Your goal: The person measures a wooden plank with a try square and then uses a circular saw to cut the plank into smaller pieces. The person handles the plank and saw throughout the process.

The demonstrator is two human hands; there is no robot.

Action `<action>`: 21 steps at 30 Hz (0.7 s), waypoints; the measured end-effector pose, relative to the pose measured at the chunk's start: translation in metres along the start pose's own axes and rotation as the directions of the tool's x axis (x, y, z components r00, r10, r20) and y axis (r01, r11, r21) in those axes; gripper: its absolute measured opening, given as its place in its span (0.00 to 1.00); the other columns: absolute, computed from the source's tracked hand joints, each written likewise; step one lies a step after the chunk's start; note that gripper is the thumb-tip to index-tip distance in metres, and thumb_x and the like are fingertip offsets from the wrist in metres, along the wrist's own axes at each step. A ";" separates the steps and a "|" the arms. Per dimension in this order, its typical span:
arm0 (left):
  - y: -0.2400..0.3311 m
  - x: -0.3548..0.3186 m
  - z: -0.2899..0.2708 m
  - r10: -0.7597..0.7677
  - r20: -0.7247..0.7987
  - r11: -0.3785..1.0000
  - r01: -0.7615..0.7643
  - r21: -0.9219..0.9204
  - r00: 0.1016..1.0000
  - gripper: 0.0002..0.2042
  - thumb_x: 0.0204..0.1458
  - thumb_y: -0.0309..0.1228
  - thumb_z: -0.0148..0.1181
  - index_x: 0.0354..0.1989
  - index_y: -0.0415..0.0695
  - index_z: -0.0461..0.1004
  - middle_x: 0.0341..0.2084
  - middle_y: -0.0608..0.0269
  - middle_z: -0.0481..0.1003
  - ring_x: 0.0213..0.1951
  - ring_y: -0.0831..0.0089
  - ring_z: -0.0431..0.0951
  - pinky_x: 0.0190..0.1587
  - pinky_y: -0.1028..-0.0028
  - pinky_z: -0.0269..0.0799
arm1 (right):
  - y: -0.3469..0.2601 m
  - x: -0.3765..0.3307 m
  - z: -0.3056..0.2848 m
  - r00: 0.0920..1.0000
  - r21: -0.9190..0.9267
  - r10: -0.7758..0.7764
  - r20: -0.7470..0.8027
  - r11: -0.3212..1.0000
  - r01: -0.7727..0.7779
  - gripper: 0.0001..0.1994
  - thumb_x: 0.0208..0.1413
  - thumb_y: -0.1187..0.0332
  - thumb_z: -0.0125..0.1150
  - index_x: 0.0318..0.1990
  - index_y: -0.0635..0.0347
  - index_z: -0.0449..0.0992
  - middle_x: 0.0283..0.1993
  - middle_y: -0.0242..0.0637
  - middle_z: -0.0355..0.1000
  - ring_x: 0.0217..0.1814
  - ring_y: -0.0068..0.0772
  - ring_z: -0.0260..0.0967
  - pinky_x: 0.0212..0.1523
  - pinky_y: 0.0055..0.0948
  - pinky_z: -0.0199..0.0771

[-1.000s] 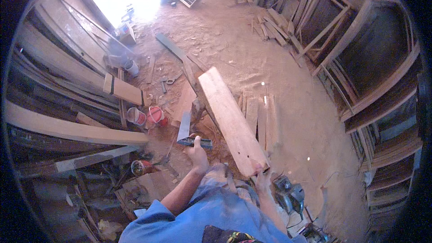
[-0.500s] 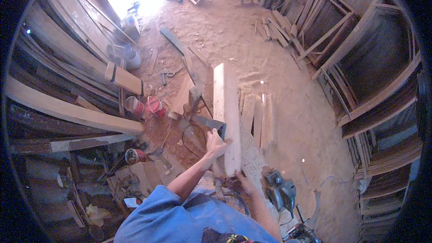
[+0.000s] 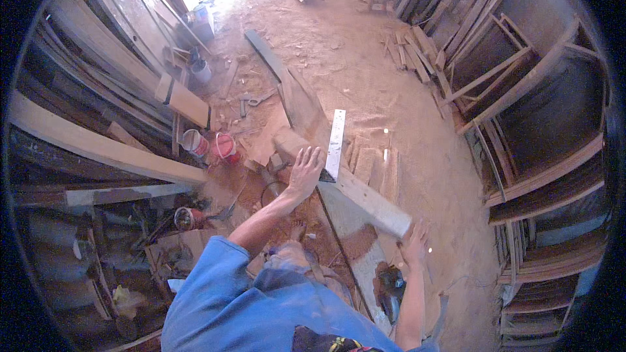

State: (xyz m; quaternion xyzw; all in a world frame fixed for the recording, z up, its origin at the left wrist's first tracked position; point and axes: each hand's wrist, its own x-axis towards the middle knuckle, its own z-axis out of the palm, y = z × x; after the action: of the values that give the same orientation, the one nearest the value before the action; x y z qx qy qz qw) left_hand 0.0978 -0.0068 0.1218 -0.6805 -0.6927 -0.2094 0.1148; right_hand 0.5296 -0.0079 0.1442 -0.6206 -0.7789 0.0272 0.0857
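Sawdust spread over the workshop floor [image 3: 437, 169] as we held a pale board [image 3: 375, 202] between both hands, a metal square [image 3: 335, 146] set against it.
Our left hand [image 3: 306, 171] lay with fingers outstretched beside the square, near the board's far end; its thumb was hidden, so we could not tell whether it pinched anything. Our right hand [image 3: 415, 241] touched the near end, though how firmly it gripped we could not tell. We had a red bucket [image 3: 226, 148] off to our left.
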 end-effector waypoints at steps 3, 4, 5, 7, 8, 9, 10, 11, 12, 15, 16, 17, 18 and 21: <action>-0.005 0.023 -0.006 -0.146 -0.152 0.968 0.109 -0.225 0.978 0.08 0.47 0.28 0.59 0.35 0.43 0.78 0.49 0.51 0.70 0.57 0.52 0.68 0.59 0.55 0.64 | -0.009 -0.003 -0.011 0.857 0.077 0.043 0.514 0.992 -0.095 0.53 0.37 0.63 0.79 0.70 0.62 0.50 0.66 0.59 0.62 0.69 0.61 0.60 0.66 0.50 0.63; 0.008 0.034 -0.010 -0.233 -0.154 0.932 0.176 -0.318 0.960 0.07 0.46 0.29 0.59 0.34 0.43 0.77 0.46 0.52 0.70 0.54 0.53 0.69 0.56 0.55 0.65 | -0.003 -0.012 -0.018 0.793 0.091 0.080 0.603 0.981 -0.169 0.54 0.36 0.62 0.80 0.70 0.62 0.49 0.65 0.60 0.62 0.68 0.61 0.60 0.65 0.50 0.65; 0.011 0.031 -0.031 -0.337 -0.144 0.894 0.268 -0.360 0.930 0.07 0.45 0.29 0.60 0.33 0.43 0.77 0.44 0.53 0.70 0.51 0.53 0.70 0.53 0.55 0.66 | 0.008 -0.036 0.014 0.829 0.215 0.064 0.555 0.952 -0.217 0.54 0.35 0.61 0.81 0.69 0.62 0.50 0.64 0.59 0.63 0.67 0.61 0.62 0.64 0.50 0.65; 0.013 0.035 -0.054 -0.409 -0.303 0.878 0.281 -0.388 0.861 0.07 0.44 0.31 0.62 0.30 0.43 0.75 0.32 0.56 0.68 0.37 0.54 0.71 0.42 0.58 0.69 | 0.012 -0.052 0.031 0.856 0.306 0.114 0.505 0.903 -0.300 0.54 0.36 0.59 0.80 0.70 0.63 0.51 0.64 0.59 0.63 0.67 0.61 0.61 0.64 0.50 0.65; 0.008 0.031 -0.056 -0.506 -0.285 0.801 0.320 -0.506 0.814 0.06 0.46 0.31 0.61 0.31 0.43 0.75 0.31 0.56 0.69 0.36 0.55 0.72 0.41 0.59 0.69 | -0.005 -0.048 0.024 0.845 0.288 0.147 0.514 0.898 -0.332 0.55 0.37 0.56 0.80 0.70 0.64 0.50 0.65 0.60 0.62 0.69 0.60 0.59 0.66 0.51 0.64; 0.003 0.027 -0.056 -0.598 -0.252 0.706 0.350 -0.616 0.761 0.06 0.48 0.31 0.60 0.31 0.42 0.75 0.30 0.55 0.70 0.34 0.55 0.72 0.41 0.60 0.70 | -0.016 -0.047 0.020 0.834 0.270 0.181 0.522 0.892 -0.363 0.55 0.39 0.54 0.79 0.71 0.64 0.50 0.66 0.61 0.61 0.70 0.59 0.58 0.67 0.51 0.62; -0.002 0.027 -0.056 -0.678 -0.206 0.591 0.358 -0.723 0.705 0.06 0.50 0.31 0.59 0.32 0.42 0.75 0.30 0.55 0.71 0.32 0.55 0.73 0.40 0.61 0.70 | -0.005 -0.058 0.030 0.901 0.210 0.081 0.425 0.960 -0.186 0.54 0.37 0.56 0.80 0.69 0.64 0.51 0.62 0.59 0.63 0.67 0.59 0.60 0.65 0.49 0.64; -0.011 0.029 -0.048 -0.785 -0.160 0.420 0.325 -0.847 0.598 0.06 0.52 0.30 0.57 0.34 0.41 0.76 0.30 0.55 0.72 0.31 0.56 0.73 0.40 0.62 0.71 | 0.014 -0.070 0.049 0.942 0.129 -0.046 0.334 0.992 0.003 0.53 0.35 0.58 0.82 0.67 0.64 0.52 0.59 0.58 0.66 0.64 0.58 0.63 0.62 0.48 0.66; -0.025 0.028 -0.033 -0.873 -0.095 0.246 0.265 -0.932 0.479 0.07 0.55 0.30 0.56 0.37 0.41 0.77 0.30 0.54 0.73 0.31 0.56 0.74 0.39 0.62 0.71 | 0.014 -0.071 0.050 0.949 0.167 -0.076 0.307 0.986 0.025 0.53 0.34 0.58 0.83 0.66 0.64 0.53 0.57 0.56 0.67 0.63 0.57 0.64 0.61 0.46 0.67; -0.068 0.045 -0.035 -0.896 -0.012 0.203 0.384 -0.901 0.444 0.11 0.59 0.29 0.53 0.44 0.40 0.79 0.35 0.52 0.77 0.36 0.61 0.77 0.41 0.64 0.72 | -0.027 -0.081 -0.013 0.921 0.479 0.079 0.382 0.835 -0.270 0.53 0.34 0.57 0.83 0.64 0.63 0.52 0.55 0.52 0.67 0.62 0.50 0.65 0.60 0.44 0.68; -0.084 0.056 -0.039 -0.871 -0.002 0.268 0.470 -0.841 0.492 0.12 0.59 0.29 0.53 0.46 0.40 0.79 0.38 0.52 0.79 0.38 0.63 0.79 0.42 0.64 0.73 | -0.041 -0.084 -0.029 0.960 0.595 0.023 0.279 0.780 -0.192 0.53 0.34 0.55 0.83 0.64 0.63 0.52 0.56 0.51 0.65 0.63 0.49 0.64 0.60 0.45 0.67; -0.105 0.062 -0.032 -0.845 -0.007 0.318 0.492 -0.811 0.534 0.12 0.59 0.29 0.54 0.47 0.40 0.79 0.37 0.52 0.80 0.39 0.64 0.79 0.43 0.65 0.73 | -0.056 -0.084 -0.042 0.986 0.695 -0.027 0.166 0.712 -0.098 0.53 0.34 0.54 0.83 0.64 0.63 0.52 0.57 0.51 0.64 0.63 0.48 0.64 0.60 0.46 0.67; -0.129 0.065 -0.022 -0.819 -0.015 0.372 0.511 -0.775 0.574 0.12 0.58 0.30 0.55 0.47 0.40 0.80 0.37 0.52 0.81 0.40 0.66 0.80 0.43 0.66 0.74 | -0.074 -0.084 -0.056 0.997 0.779 -0.068 0.047 0.626 0.007 0.54 0.34 0.53 0.83 0.64 0.62 0.52 0.58 0.50 0.62 0.63 0.46 0.64 0.60 0.47 0.67; -0.166 0.091 -0.004 -0.743 0.073 0.464 0.590 -0.660 0.666 0.12 0.56 0.30 0.59 0.45 0.39 0.81 0.35 0.54 0.83 0.39 0.69 0.82 0.42 0.68 0.75 | -0.156 -0.049 -0.117 0.991 0.881 -0.035 -0.129 0.455 0.131 0.55 0.34 0.50 0.84 0.64 0.57 0.49 0.62 0.51 0.59 0.64 0.51 0.62 0.62 0.51 0.65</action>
State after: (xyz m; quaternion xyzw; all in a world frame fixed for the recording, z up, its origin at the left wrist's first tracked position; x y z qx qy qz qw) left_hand -0.0715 0.0754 0.1441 -0.3200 -0.7714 -0.5330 -0.1361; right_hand 0.4099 -0.0985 0.2781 -0.4473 -0.6754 0.3955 0.4329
